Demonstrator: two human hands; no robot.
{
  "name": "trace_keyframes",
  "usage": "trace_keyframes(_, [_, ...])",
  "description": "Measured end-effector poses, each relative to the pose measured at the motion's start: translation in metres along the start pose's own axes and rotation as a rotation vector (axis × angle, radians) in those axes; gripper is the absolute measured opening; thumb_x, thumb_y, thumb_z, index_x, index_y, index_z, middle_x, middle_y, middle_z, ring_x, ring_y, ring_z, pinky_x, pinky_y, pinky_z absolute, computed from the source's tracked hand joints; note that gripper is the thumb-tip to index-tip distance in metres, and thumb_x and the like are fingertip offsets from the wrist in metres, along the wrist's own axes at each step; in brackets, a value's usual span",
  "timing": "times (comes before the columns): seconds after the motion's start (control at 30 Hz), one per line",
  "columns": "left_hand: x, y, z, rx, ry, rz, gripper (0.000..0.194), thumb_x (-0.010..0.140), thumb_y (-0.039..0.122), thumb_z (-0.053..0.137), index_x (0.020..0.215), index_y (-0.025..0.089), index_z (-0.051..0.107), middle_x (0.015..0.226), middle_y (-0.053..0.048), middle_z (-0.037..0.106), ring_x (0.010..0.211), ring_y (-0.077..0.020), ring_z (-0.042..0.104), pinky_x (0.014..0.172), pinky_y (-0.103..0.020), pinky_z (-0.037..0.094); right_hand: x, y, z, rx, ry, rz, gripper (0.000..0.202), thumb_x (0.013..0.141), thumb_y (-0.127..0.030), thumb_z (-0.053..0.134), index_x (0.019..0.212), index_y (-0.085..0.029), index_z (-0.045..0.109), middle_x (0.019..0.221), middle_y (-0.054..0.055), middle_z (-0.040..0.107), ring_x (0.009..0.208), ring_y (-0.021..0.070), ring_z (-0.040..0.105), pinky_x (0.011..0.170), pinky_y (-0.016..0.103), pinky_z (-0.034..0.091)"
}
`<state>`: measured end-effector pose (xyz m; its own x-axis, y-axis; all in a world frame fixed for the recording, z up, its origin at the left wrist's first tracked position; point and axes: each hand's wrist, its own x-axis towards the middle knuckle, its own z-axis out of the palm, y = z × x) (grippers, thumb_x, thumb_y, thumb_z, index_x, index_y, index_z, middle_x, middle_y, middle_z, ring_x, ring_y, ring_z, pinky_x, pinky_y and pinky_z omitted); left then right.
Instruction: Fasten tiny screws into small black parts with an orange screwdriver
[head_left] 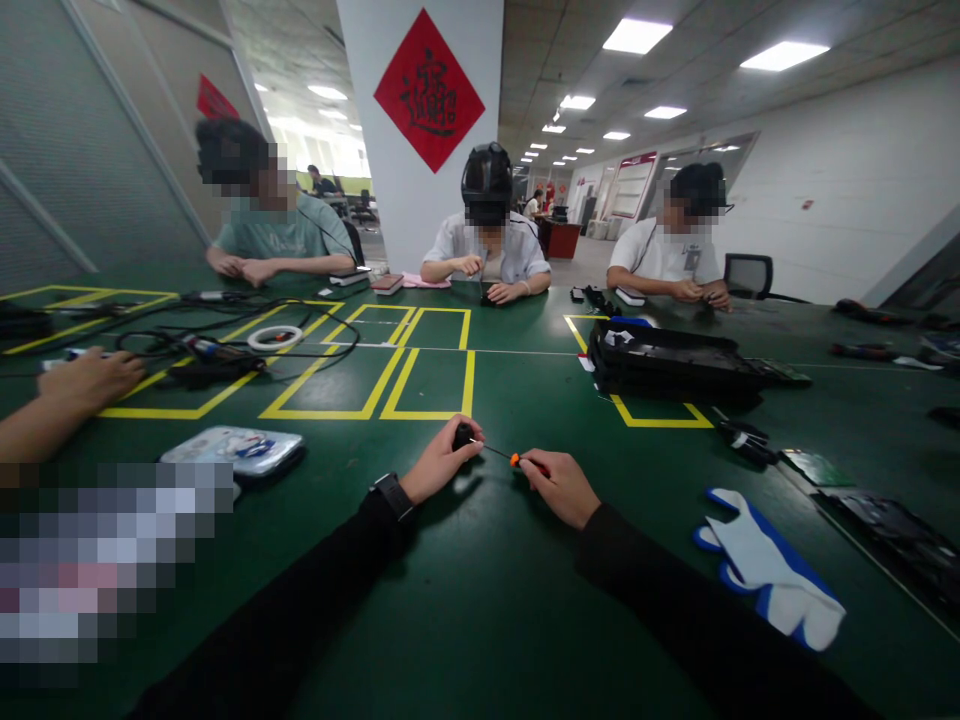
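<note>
Over the green table my left hand (441, 462) is closed around a small black part (463, 436), rounded and dark, whose exact kind I cannot make out. My right hand (561, 484) grips a screwdriver (515, 460) with an orange and dark handle. Its thin shaft points left toward the black part, with the tip close to my left fingers. Whether the tip touches the part is too small to tell. A dark watch (392, 496) is on my left wrist.
To the right lie a white and blue glove (772, 570), a black tray-like housing (667, 362) and a green circuit board (817, 467). A phone in a clear case (234, 452), cables and a tape roll (274, 337) lie left. A co-worker's hand (91, 380) reaches in; three people sit opposite.
</note>
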<state>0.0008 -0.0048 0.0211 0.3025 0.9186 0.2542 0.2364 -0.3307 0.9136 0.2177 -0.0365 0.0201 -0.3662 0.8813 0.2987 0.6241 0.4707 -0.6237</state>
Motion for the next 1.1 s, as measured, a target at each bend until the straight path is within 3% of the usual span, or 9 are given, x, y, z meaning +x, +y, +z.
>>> trace_keyframes(0.13, [0.0004, -0.0007, 0.0009, -0.008, 0.016, -0.024, 0.022, 0.076, 0.031, 0.052, 0.095, 0.019, 0.049, 0.092, -0.003, 0.057, 0.088, -0.0152, 0.052, 0.084, -0.032, 0.039, -0.0002, 0.0006, -0.0012, 0.057, 0.092, -0.055, 0.02, 0.081, -0.029, 0.05, 0.096, -0.019, 0.061, 0.09, 0.004, 0.06, 0.083, 0.0151, 0.054, 0.076, 0.029, 0.042])
trace_keyframes(0.3, [0.0008, -0.0012, 0.0007, -0.013, 0.011, -0.015, 0.022, 0.076, 0.03, 0.052, 0.095, 0.019, 0.049, 0.091, -0.002, 0.057, 0.088, -0.0149, 0.053, 0.084, -0.031, 0.039, 0.0003, -0.0011, -0.0024, 0.083, 0.139, -0.07, 0.021, 0.076, -0.026, 0.057, 0.096, -0.02, 0.06, 0.089, 0.003, 0.054, 0.079, 0.0136, 0.053, 0.073, 0.028, 0.043])
trace_keyframes(0.53, [0.0004, -0.0004, 0.0002, -0.028, 0.014, -0.017, 0.022, 0.076, 0.03, 0.052, 0.095, 0.018, 0.049, 0.091, -0.003, 0.057, 0.085, -0.0142, 0.053, 0.079, -0.029, 0.041, 0.0017, 0.0006, -0.0022, 0.036, 0.082, -0.025, 0.019, 0.084, -0.029, 0.047, 0.089, -0.018, 0.062, 0.084, 0.004, 0.06, 0.08, 0.0151, 0.053, 0.074, 0.03, 0.041])
trace_keyframes(0.73, [0.0006, -0.0019, 0.0003, -0.044, 0.002, -0.042, 0.024, 0.076, 0.032, 0.052, 0.097, 0.019, 0.049, 0.093, -0.003, 0.057, 0.085, -0.0143, 0.053, 0.077, -0.029, 0.042, -0.0003, -0.0025, -0.0041, 0.096, 0.146, -0.071, 0.017, 0.077, -0.023, 0.056, 0.093, -0.019, 0.059, 0.087, 0.003, 0.054, 0.078, 0.0132, 0.051, 0.072, 0.028, 0.043])
trace_keyframes(1.1, [0.0007, 0.0009, -0.0005, -0.009, -0.017, -0.022, 0.022, 0.077, 0.031, 0.051, 0.095, 0.019, 0.049, 0.092, -0.002, 0.056, 0.087, -0.0147, 0.053, 0.081, -0.03, 0.04, 0.0, -0.0035, -0.003, 0.136, 0.188, -0.083, 0.019, 0.073, -0.013, 0.056, 0.09, -0.019, 0.059, 0.085, 0.002, 0.049, 0.076, 0.0117, 0.05, 0.068, 0.025, 0.043])
